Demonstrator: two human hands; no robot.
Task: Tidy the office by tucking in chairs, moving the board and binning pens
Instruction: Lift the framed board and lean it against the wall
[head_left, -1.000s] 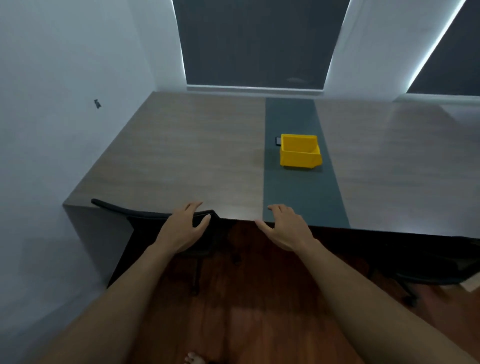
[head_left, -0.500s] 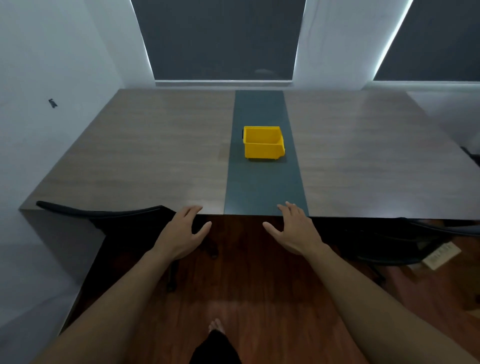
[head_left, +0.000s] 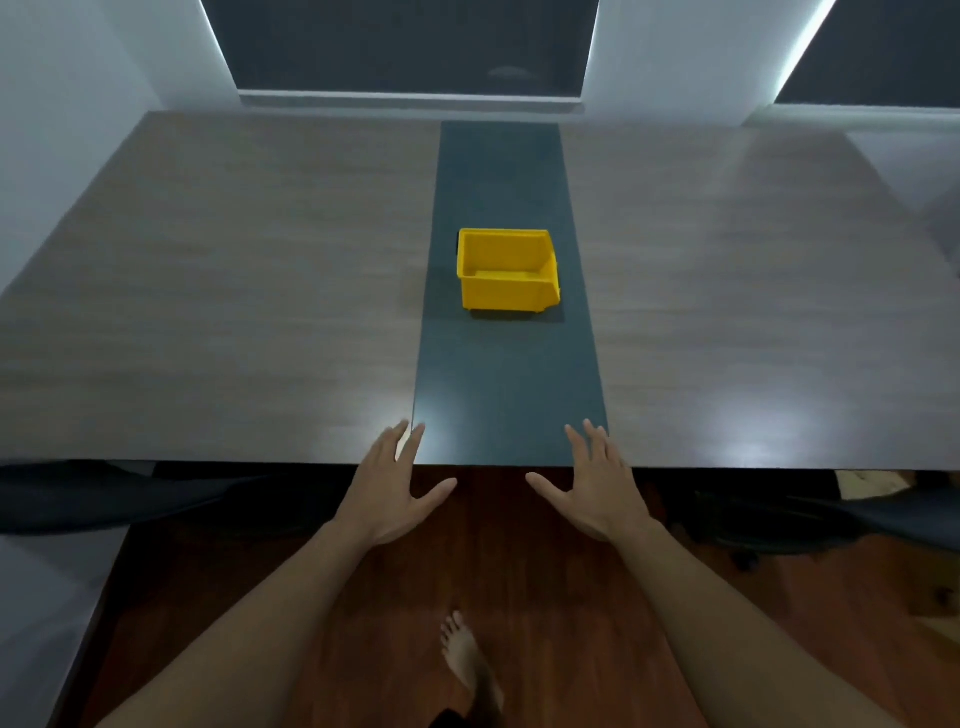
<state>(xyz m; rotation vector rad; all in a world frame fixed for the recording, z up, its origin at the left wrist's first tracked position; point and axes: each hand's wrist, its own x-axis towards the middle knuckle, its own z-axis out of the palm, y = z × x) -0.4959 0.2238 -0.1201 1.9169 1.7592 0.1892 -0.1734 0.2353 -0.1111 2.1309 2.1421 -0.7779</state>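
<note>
A yellow bin (head_left: 506, 273) stands on the dark centre strip of a large wooden table (head_left: 234, 312); it looks empty. My left hand (head_left: 389, 488) and my right hand (head_left: 597, 488) hover over the table's near edge, fingers spread, holding nothing. A black chair (head_left: 119, 499) is tucked under the table at the left, and another black chair (head_left: 779, 519) sits under it at the right. I see no pens and no board.
White walls close in on the left and behind the table, with two dark windows (head_left: 405, 47) at the back. The floor (head_left: 493, 571) is reddish wood, and a bare foot (head_left: 462, 654) shows between my arms.
My left hand has let go of the left chair's back. The view has shifted right and closer, so the bin now sits centred and both hands are over the table edge.
</note>
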